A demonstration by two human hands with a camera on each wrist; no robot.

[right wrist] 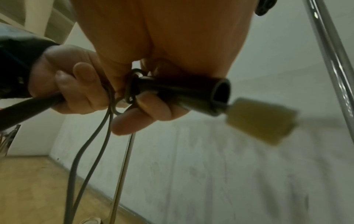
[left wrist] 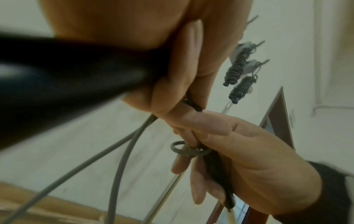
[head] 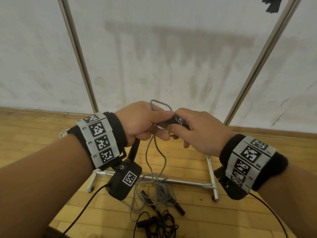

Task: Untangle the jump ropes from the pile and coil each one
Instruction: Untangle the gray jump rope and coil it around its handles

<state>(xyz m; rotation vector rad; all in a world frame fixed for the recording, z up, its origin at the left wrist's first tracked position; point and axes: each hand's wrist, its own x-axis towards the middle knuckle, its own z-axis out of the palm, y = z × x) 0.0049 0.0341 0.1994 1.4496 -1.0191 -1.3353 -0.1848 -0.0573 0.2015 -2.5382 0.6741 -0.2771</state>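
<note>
Two hands meet: left hand (head: 140, 122) grips one black handle (head: 134, 150) plus grey rope (head: 155, 152); right hand (head: 197, 131) pinches the second handle (right wrist: 184, 91). Keep loops snug between the fingertips while winding.

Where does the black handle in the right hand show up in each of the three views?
Head: the black handle sits centre frame, mostly hidden between both hands.
Left wrist: lower centre-right, handle lies along the right hand's palm, tag end at the bottom.
Right wrist: centre, handle points right, hollow end toward the camera.
Shared landmark: the grey rope hanging from the hands.
</note>
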